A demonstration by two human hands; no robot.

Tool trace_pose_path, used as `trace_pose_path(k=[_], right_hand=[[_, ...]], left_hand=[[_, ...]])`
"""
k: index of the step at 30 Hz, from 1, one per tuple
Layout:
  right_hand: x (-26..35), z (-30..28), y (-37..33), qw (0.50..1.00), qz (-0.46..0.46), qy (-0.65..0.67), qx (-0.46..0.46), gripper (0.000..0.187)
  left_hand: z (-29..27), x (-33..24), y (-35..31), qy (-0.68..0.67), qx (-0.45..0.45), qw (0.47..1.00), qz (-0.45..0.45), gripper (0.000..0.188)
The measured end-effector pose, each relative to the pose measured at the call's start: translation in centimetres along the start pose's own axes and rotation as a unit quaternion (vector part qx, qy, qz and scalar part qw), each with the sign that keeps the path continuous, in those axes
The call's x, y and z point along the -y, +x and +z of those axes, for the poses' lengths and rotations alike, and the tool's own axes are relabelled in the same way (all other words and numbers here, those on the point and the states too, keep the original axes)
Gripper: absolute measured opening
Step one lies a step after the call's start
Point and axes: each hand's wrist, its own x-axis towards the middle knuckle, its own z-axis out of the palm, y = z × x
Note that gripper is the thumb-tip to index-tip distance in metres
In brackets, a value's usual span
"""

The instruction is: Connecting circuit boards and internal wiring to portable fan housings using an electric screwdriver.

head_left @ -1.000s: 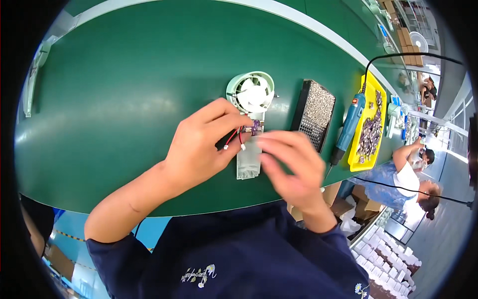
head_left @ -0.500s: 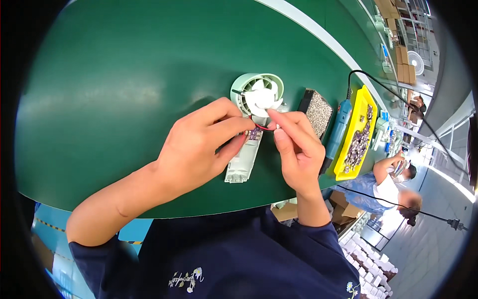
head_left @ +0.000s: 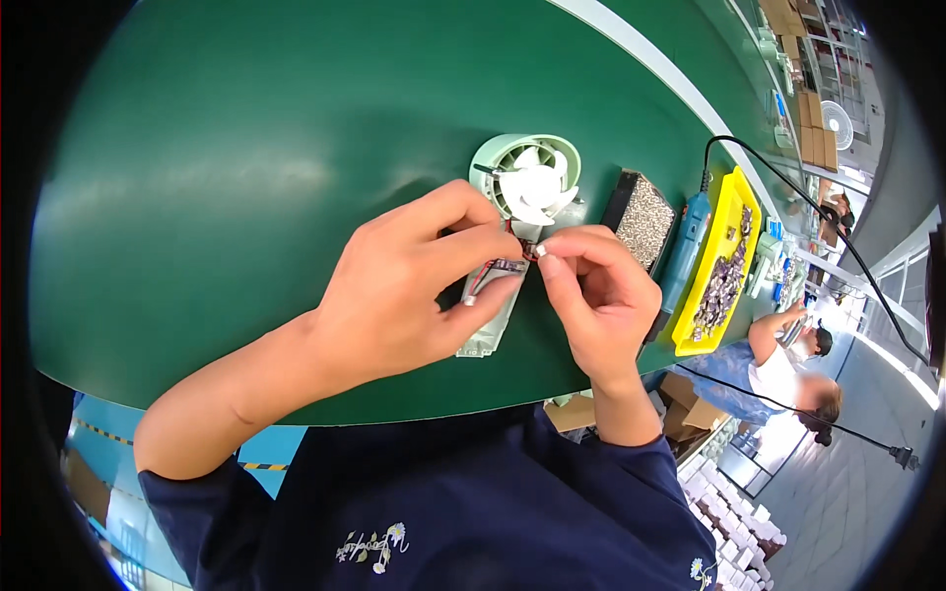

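Note:
A pale green handheld fan [head_left: 483, 167] lies on the table with its white blades [head_left: 532, 187] showing and its opened handle [head_left: 483, 343] pointing toward me. My left hand [head_left: 414, 276] is closed over the handle, thumb and fingertips around a small circuit board [head_left: 507, 266] with thin red and black wires. The fingers partly hide this board. My right hand [head_left: 603, 295] pinches a small white wire connector [head_left: 540, 251] between thumb and forefinger, just right of the board. Red and dark wire shows beside the connector.
Right of the fan lie a dark-edged block with a speckled top [head_left: 645, 222], a blue corded hand tool [head_left: 685, 256] and a yellow tray [head_left: 685, 340] of small metallic parts. A black cord [head_left: 778, 182] arches over the table's far right. Another person [head_left: 769, 374] sits beyond.
The fan sits slightly farther right and up in view. The circuit board now shows tilted between my left fingers, and the white connector in my right hand is nearer to it.

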Motion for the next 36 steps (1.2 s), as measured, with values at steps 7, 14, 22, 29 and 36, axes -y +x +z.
trace_pose_path(k=[7,14,22,29,36], right_hand=[[1.7,0.8,0.3,0.999,0.044,0.023,0.013,0.023],[1.1,0.6,0.3,0.995,-0.007,-0.096,0.027,0.019],[1.4,0.9,0.2,0.996,0.057,-0.070,0.017,0.010],[4.6,0.0,4.5,0.897,-0.173,-0.360,0.188,0.018],[8.0,0.8,7.0,0.778,-0.200,-0.505,0.317,0.018]], left_hand=[[0.1,0.3,0.1,-0.025,-0.022,0.999,-0.018,0.019],[0.2,0.7,0.2,-0.036,-0.036,0.999,0.016,0.016],[0.1,0.9,0.0,-0.047,-0.048,0.997,0.027,0.017],[-0.8,0.7,-0.3,0.016,0.002,1.000,0.005,0.029],[-0.4,1.3,-0.6,-0.010,-0.006,1.000,-0.001,0.031]])
